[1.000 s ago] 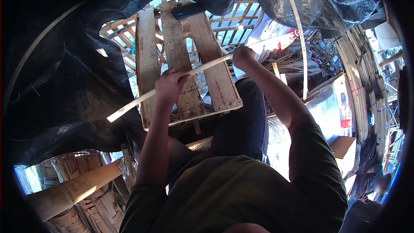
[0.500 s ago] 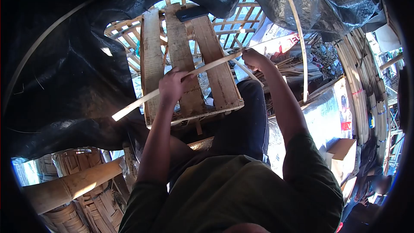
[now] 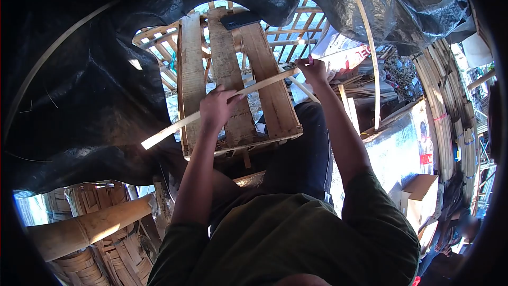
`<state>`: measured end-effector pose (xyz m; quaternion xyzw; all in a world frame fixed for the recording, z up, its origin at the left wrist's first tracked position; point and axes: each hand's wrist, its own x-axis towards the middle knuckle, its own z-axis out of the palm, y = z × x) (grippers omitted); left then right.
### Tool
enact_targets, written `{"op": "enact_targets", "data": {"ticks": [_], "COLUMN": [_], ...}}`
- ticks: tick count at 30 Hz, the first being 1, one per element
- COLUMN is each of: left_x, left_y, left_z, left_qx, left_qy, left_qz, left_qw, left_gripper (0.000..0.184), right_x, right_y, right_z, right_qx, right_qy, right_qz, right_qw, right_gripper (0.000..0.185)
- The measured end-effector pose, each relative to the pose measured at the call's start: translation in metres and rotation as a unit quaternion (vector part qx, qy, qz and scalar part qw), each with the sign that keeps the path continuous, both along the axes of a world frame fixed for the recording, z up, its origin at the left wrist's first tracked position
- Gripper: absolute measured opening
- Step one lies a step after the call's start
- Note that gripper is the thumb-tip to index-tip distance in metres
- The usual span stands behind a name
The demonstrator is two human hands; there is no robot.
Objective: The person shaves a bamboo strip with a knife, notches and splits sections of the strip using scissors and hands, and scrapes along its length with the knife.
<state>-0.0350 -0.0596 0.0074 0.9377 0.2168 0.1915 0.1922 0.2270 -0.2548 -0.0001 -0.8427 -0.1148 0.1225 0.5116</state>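
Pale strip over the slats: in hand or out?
In hand: the left hand grips the pale strip above the slats. Right hand is by its upper end; cannot tell if gripping.

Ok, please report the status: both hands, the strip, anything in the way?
Left hand closed on pale strip. Right hand at strip's upper end, grip unclear. Strip slants over slatted wooden stand; dark flat object at far end, clear of strip.

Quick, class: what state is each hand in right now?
Left hand: closed, holding the wooden strip.
Right hand: closed, at the strip's far end; exactly what it grips cannot be told.
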Motion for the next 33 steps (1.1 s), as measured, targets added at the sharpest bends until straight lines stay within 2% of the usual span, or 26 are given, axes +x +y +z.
{"op": "enact_targets", "data": {"ticks": [3,10,12,16,20,21,23,24,26,28,30,33], "left_x": [0.001,0.000,0.001,0.001,0.001,0.001,0.001,0.001,0.001,0.001,0.000,0.000], "left_y": [0.000,-0.001,-0.001,0.000,0.000,0.000,-0.001,-0.002,-0.002,-0.001,-0.002,-0.002], "left_z": [0.002,0.006,0.004,0.006,0.006,0.006,0.006,0.006,0.005,0.003,0.003,0.004], "left_qx": [-0.003,-0.013,-0.011,-0.001,-0.006,-0.008,-0.008,-0.007,0.003,0.013,0.005,0.008], "left_qy": [0.019,0.017,0.013,0.020,0.032,0.031,0.032,0.034,0.026,0.020,0.008,0.009], "left_qz": [0.001,-0.005,0.004,0.005,0.003,0.005,0.008,0.012,0.010,0.008,0.004,0.003], "left_qw": [1.000,1.000,1.000,1.000,0.999,0.999,0.999,0.999,1.000,1.000,1.000,1.000], "left_gripper": [0.040,0.040,0.041,0.042,0.042,0.042,0.042,0.041,0.040,0.040,0.038,0.036], "right_x": [0.011,0.003,-0.014,-0.034,-0.029,-0.025,-0.016,-0.014,-0.009,0.001,0.003,0.004], "right_y": [0.006,0.022,0.030,0.034,0.027,0.024,0.017,0.015,0.011,0.005,0.000,-0.001], "right_z": [-0.015,-0.019,-0.010,0.001,-0.013,-0.017,-0.018,-0.018,-0.017,-0.026,-0.024,-0.027], "right_qx": [-0.051,-0.054,-0.127,-0.188,-0.137,-0.138,-0.014,-0.014,0.027,-0.013,-0.051,0.001], "right_qy": [-0.066,-0.170,-0.240,-0.223,-0.268,-0.267,-0.112,-0.112,0.015,-0.074,-0.096,-0.078], "right_qz": [-0.005,0.019,0.046,0.042,0.043,0.042,0.053,0.053,-0.033,-0.056,-0.057,-0.039], "right_qw": [0.997,0.984,0.961,0.956,0.953,0.953,0.992,0.992,0.999,0.996,0.992,0.996], "right_gripper": [0.029,0.023,0.020,0.019,0.020,0.020,0.025,0.025,0.029,0.031,0.032,0.028]}}
